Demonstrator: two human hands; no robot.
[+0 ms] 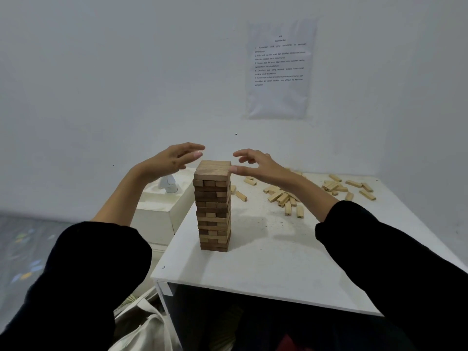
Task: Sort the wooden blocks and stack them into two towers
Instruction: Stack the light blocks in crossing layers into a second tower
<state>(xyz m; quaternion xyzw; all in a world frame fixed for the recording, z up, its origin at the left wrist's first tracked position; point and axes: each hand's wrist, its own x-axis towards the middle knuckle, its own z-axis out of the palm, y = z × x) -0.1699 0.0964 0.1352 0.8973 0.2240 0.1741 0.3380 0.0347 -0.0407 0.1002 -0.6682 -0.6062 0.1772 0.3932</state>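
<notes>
One tower (212, 206) of brown wooden blocks stands upright on the white surface (266, 264), near its left edge. The layers are crossed, three blocks to a row, and the top layer sits flush.

Left hand (172, 160) hovers at 10 o'clock from the tower's top, apart from it. Fingers straight, palm turned toward the stack; grip wide, nothing in it.

Right hand (255, 164) at 2 o'clock from the top, fingers spread and loosely bent, grip also holding nothing. Thumb tip lies just beside the top layer's right edge; contact not certain.

Black sleeves end at mid-forearm on both arms.

Pale blocks (283, 198) lie loose in a heap at 2 o'clock from the tower, well apart from it and partly hidden behind the right forearm. A second scatter (349, 188) lies farther out, near the far right corner.

Printed sheet (278, 69) on the wall at 1 o'clock, text too small to read. Low white cabinet (157, 211) beside the surface at 9 o'clock, with a small white object (168, 184) on top. Cloth bag (141, 330) on the floor at 7 o'clock.
</notes>
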